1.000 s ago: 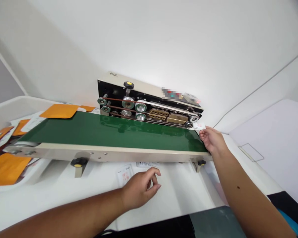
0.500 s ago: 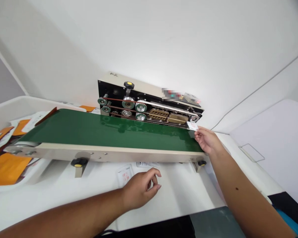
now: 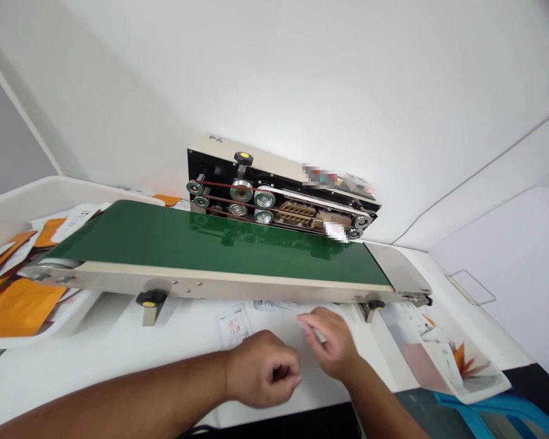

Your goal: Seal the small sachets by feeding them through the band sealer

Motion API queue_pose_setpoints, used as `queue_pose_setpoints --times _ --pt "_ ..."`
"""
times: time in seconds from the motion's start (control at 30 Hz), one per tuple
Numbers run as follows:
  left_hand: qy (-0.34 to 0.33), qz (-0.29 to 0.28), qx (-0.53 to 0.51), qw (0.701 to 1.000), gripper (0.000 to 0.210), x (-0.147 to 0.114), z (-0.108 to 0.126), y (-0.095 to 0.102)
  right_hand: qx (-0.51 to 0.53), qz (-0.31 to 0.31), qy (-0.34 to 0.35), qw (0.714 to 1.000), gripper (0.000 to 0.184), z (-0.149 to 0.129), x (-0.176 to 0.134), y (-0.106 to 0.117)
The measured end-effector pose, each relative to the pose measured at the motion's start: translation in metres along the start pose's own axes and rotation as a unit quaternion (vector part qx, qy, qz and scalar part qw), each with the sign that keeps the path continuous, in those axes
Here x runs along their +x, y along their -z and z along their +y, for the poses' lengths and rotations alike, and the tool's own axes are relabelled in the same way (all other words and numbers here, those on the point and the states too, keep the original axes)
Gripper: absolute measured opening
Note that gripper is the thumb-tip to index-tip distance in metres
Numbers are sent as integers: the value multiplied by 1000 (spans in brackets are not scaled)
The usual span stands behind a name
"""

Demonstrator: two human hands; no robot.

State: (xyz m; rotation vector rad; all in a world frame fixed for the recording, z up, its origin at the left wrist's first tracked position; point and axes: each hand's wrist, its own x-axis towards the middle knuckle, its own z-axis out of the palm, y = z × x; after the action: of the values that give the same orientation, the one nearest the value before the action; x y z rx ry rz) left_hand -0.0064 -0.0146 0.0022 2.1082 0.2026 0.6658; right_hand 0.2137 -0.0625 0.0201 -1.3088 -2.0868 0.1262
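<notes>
A small white packet with pinkish print sits at the intake end of the band sealing machine, above its green conveyor belt. Neither hand touches it. Below the belt's front rail, my left hand hangs over the white table with fingers curled in and nothing visible inside. Just right of it is my right hand, slightly blurred, with thumb and index finger loosely apart and nothing in them. A flat clear pouch with red print lies behind my left hand.
On the left, a white bin holds orange and white packets under the belt's end. A clear bin with more packets stands at the right. Black knobs stick out from the rail. A wire handle lies further right.
My right hand has let go of the packet and come down and left, beside my left hand. The packet has shifted left along the machine. My left hand has dropped slightly and curled tighter.
</notes>
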Motion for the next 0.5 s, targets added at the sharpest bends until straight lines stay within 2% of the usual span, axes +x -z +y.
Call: queue_pose_setpoints --times 0.1,0.2,0.23,0.3,0.4,0.5 --pt "-61 -81 -30 994 13 -5 0 -6 24 -128 -2 991 37 -5 4 -36" --pt "-86 -110 -15 990 12 -9 -3 -11 -28 -193 -57 979 68 -3 11 -52" --pt "-88 -108 -7 990 11 -9 -5 -11 -43 -204 -81 975 75 -2 12 -54" --pt "-80 -99 2 992 8 -9 -8 -10 -50 -208 -111 971 77 0 11 -55" --pt "-64 -97 5 993 5 -8 -10 -7 -29 -188 -109 976 69 1 8 -53" --pt "-64 -96 2 993 5 -6 -10 -5 -43 -187 -114 975 71 1 7 -53"
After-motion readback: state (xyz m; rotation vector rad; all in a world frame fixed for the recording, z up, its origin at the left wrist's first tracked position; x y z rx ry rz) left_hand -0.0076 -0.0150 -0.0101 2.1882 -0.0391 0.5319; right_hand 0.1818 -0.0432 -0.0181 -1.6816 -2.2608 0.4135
